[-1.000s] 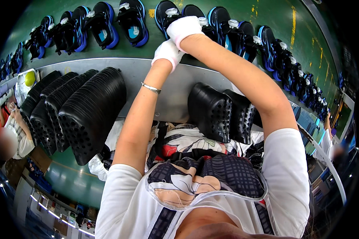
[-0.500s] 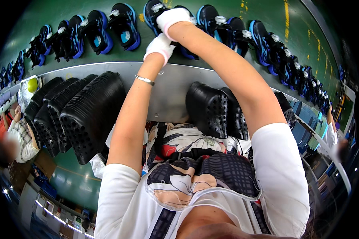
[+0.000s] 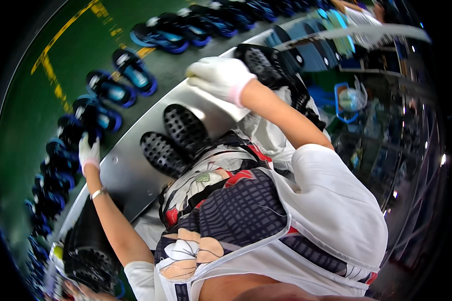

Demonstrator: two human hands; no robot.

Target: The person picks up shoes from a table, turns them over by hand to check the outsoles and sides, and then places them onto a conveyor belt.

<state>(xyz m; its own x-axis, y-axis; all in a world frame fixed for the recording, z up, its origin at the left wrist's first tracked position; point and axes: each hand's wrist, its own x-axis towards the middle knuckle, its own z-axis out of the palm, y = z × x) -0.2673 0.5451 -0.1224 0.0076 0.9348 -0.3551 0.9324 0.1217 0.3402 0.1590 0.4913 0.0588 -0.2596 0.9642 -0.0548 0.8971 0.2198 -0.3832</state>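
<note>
My left hand [image 3: 89,152], in a white glove, reaches to the row of black and blue shoes at the left. Its fingers are apart and reach beside a dark shoe [image 3: 71,128]; whether they touch it is unclear. My right hand [image 3: 221,79], gloved too, hangs over the metal ledge with its fingers curled together. Anything in its grasp is hidden. Close by it lies a black perforated foot-shaped form [image 3: 261,65]. Two more such forms, a rear one [image 3: 186,125] and a front one [image 3: 161,151], rest on the ledge against my apron.
Shoes [image 3: 135,72] line the green surface [image 3: 40,105] past the metal ledge [image 3: 130,150]. More black forms [image 3: 90,251] stand at lower left. Blue insole-shaped pieces [image 3: 311,52] and a blue basket [image 3: 346,103] are at right. Another person's white sleeve [image 3: 361,20] shows at top right.
My view has turned to the right. My hands, together over a shoe before, are now far apart: the left at the shoe row, the right back over the ledge near the black forms.
</note>
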